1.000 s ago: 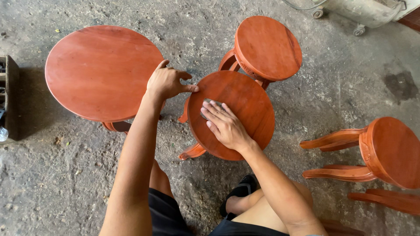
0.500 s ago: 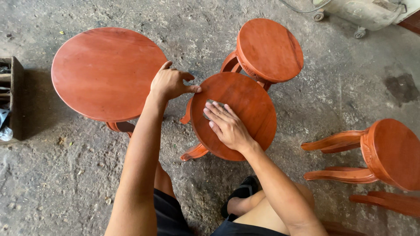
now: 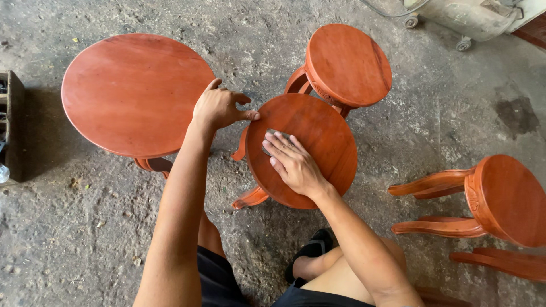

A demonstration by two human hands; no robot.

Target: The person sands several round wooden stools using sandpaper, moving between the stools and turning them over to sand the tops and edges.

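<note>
A round reddish-brown wooden stool (image 3: 318,131) stands on the concrete floor in front of me. My left hand (image 3: 219,107) grips its left rim, thumb on the seat. Flat on the seat lies my right hand (image 3: 293,162), pressing a small grey sanding pad (image 3: 272,136) whose edge shows under the fingertips. A larger round table (image 3: 133,91) of the same wood stands to the left, close to my left hand.
A second stool (image 3: 348,63) stands just behind the one I hold. Another stool (image 3: 500,199) lies on its side at the right. A dark crate (image 3: 12,128) sits at the left edge, a wheeled machine (image 3: 463,17) at the top right. My knees and a black sandal (image 3: 313,250) are below.
My right hand has slid a little across the seat, and the grey pad's edge now shows under its fingertips. The left hand keeps its grip on the rim.
</note>
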